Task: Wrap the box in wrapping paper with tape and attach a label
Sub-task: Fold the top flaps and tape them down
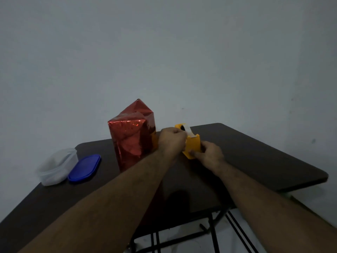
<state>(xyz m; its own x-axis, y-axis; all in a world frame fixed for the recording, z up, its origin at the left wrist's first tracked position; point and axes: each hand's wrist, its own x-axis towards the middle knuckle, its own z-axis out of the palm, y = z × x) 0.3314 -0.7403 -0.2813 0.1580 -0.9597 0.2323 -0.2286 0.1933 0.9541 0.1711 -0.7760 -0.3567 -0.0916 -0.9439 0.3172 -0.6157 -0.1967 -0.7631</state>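
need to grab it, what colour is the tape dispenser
Yellow-orange tape dispenser, clearest in the head view.

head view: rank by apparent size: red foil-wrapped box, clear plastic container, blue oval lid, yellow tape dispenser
1. Red foil-wrapped box, clearly largest.
2. Clear plastic container.
3. Blue oval lid, close to the container; it lies flat, so this ranking is unsure.
4. Yellow tape dispenser, smallest, though both hands partly cover it.

Glossy crinkled foil wrapping paper (131,139)

Wrapped box (132,139) blocks left; table (255,157) open right.
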